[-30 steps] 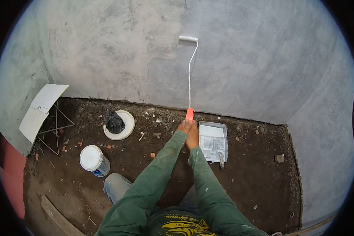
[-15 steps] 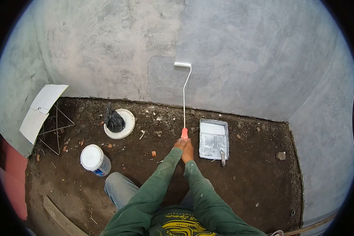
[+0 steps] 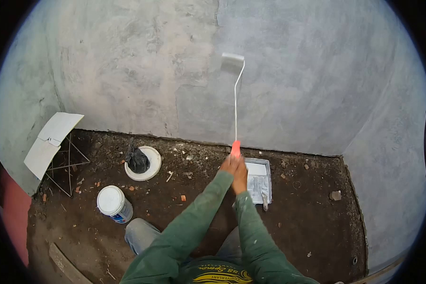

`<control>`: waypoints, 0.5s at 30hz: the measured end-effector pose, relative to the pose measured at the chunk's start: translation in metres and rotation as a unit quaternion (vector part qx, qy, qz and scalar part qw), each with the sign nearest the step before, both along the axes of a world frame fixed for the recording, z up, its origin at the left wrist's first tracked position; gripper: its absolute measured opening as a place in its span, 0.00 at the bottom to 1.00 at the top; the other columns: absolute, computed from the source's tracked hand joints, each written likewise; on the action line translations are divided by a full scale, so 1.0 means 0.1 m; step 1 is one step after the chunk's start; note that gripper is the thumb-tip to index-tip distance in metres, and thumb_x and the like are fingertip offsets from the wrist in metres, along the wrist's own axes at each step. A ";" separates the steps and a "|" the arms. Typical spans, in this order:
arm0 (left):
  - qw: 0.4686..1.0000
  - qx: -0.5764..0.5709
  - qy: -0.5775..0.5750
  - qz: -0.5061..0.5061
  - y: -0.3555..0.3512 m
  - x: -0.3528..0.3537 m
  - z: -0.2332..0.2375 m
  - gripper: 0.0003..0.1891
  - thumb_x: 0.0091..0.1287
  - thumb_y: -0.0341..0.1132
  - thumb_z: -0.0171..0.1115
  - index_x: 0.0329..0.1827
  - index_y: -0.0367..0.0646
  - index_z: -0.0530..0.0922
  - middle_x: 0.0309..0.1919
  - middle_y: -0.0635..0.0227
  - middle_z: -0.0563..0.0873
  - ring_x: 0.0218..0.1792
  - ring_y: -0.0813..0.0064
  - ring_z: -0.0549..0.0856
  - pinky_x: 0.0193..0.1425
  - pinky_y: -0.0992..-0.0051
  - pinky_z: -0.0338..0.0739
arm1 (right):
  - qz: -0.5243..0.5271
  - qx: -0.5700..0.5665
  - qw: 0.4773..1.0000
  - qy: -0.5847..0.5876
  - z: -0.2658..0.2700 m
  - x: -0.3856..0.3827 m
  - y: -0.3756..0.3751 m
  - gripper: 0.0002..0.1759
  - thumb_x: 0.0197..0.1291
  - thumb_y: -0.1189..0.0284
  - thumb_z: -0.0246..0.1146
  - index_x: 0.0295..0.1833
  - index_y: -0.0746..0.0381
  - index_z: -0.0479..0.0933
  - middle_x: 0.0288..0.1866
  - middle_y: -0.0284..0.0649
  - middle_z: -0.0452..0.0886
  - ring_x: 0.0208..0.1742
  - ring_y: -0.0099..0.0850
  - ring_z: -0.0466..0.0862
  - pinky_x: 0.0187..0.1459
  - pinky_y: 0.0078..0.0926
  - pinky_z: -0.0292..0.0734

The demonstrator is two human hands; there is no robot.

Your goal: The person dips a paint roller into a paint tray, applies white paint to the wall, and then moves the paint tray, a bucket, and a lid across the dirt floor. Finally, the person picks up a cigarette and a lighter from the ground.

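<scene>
Both my hands are wrapped round the orange-red handle of a paint roller (image 3: 235, 148), one close against the other. My left hand (image 3: 228, 164) and my right hand (image 3: 241, 176) are stretched out in front of me at the lower end of the handle. The long white wire frame rises to a white roller sleeve, which is over the grey part of the wall (image 3: 288, 85) with a shadow just beneath it. Right beside my right hand, a paint tray (image 3: 269, 189) with white paint lies on the ground, partly covered by my hand and forearm. A paint-smeared brush (image 3: 265, 202) rests in its near end.
To my left stands a lidded paint bucket (image 3: 112, 201). Behind it, a black plastic bag (image 3: 137, 161) sits on a round white lid (image 3: 152, 156). A white-topped metal frame (image 3: 52, 137) leans at the left wall. A plank (image 3: 71, 265) and brick bits lie on the dirt.
The roller and both hands have moved up and to the right along the wall. My right hand now overlaps the tray in view. The view has tilted up a little.
</scene>
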State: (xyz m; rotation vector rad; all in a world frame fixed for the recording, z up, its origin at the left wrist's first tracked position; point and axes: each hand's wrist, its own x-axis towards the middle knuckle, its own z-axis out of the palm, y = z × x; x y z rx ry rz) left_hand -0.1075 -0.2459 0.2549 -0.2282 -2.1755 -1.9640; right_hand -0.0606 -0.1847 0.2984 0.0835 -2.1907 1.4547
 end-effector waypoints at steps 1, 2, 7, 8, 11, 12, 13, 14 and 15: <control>1.000 -0.007 0.028 -0.004 0.02 -0.14 0.26 0.28 0.64 0.57 0.48 0.48 0.38 0.73 0.41 0.45 0.79 0.47 0.47 0.77 0.50 0.59 0.70 | 0.010 0.020 1.000 0.022 0.23 -0.12 0.05 0.18 0.65 0.60 0.46 0.44 0.65 0.68 0.36 0.58 0.77 0.41 0.55 0.77 0.38 0.44 0.70; 0.998 -0.015 0.055 -0.008 0.04 -0.25 0.53 0.28 0.64 0.57 0.47 0.47 0.37 0.73 0.40 0.45 0.79 0.46 0.46 0.77 0.49 0.58 0.70 | 0.005 0.036 0.996 0.088 0.38 -0.29 0.10 0.18 0.65 0.60 0.48 0.42 0.66 0.68 0.35 0.58 0.77 0.40 0.55 0.77 0.38 0.43 0.71; 0.995 -0.087 0.040 0.034 0.11 -0.58 1.58 0.31 0.62 0.59 0.45 0.48 0.37 0.74 0.43 0.42 0.79 0.48 0.46 0.76 0.50 0.59 0.70 | -0.002 0.062 0.990 0.125 1.30 -0.54 0.18 0.19 0.64 0.60 0.50 0.38 0.68 0.68 0.35 0.59 0.77 0.39 0.54 0.78 0.38 0.43 0.71; 0.994 -0.095 0.037 0.033 0.12 -0.70 1.64 0.32 0.62 0.59 0.45 0.48 0.36 0.75 0.44 0.42 0.79 0.49 0.46 0.76 0.51 0.59 0.70 | -0.005 0.061 0.990 0.125 1.39 -0.57 0.19 0.19 0.64 0.60 0.50 0.38 0.68 0.68 0.35 0.59 0.77 0.39 0.54 0.78 0.38 0.43 0.71; 0.994 -0.100 0.028 0.025 0.15 -0.76 1.64 0.32 0.61 0.59 0.45 0.48 0.34 0.75 0.45 0.41 0.78 0.50 0.46 0.76 0.51 0.60 0.70 | 0.002 0.047 0.996 0.071 1.46 -0.59 0.21 0.20 0.63 0.59 0.51 0.38 0.69 0.68 0.36 0.61 0.77 0.41 0.55 0.78 0.39 0.42 0.71; 0.995 -0.097 0.024 0.020 0.15 -0.75 1.62 0.33 0.61 0.59 0.46 0.48 0.33 0.75 0.45 0.41 0.78 0.50 0.47 0.76 0.52 0.61 0.70 | -0.001 0.055 0.996 0.074 1.42 -0.59 0.22 0.20 0.63 0.59 0.52 0.38 0.69 0.68 0.37 0.61 0.77 0.41 0.56 0.78 0.40 0.42 0.71; 0.995 -0.098 0.020 0.019 0.16 -0.76 1.54 0.33 0.61 0.59 0.46 0.48 0.33 0.75 0.45 0.41 0.78 0.50 0.47 0.76 0.52 0.61 0.70 | -0.004 0.064 0.995 0.076 1.35 -0.59 0.23 0.20 0.63 0.59 0.52 0.38 0.69 0.68 0.37 0.61 0.77 0.42 0.56 0.78 0.40 0.42 0.72; 0.996 -0.090 0.017 0.016 0.17 -0.75 1.43 0.33 0.61 0.60 0.46 0.48 0.32 0.75 0.45 0.41 0.78 0.50 0.47 0.76 0.52 0.61 0.70 | -0.003 0.064 0.995 0.072 1.26 -0.60 0.24 0.20 0.63 0.59 0.52 0.38 0.69 0.68 0.37 0.61 0.77 0.42 0.56 0.78 0.40 0.42 0.72; 0.996 -0.082 0.014 0.013 0.19 -0.74 1.32 0.34 0.61 0.60 0.46 0.49 0.31 0.74 0.45 0.41 0.78 0.51 0.47 0.76 0.53 0.61 0.69 | -0.003 0.064 0.996 0.065 1.14 -0.59 0.26 0.20 0.63 0.59 0.52 0.39 0.69 0.67 0.37 0.61 0.77 0.42 0.57 0.77 0.40 0.43 0.71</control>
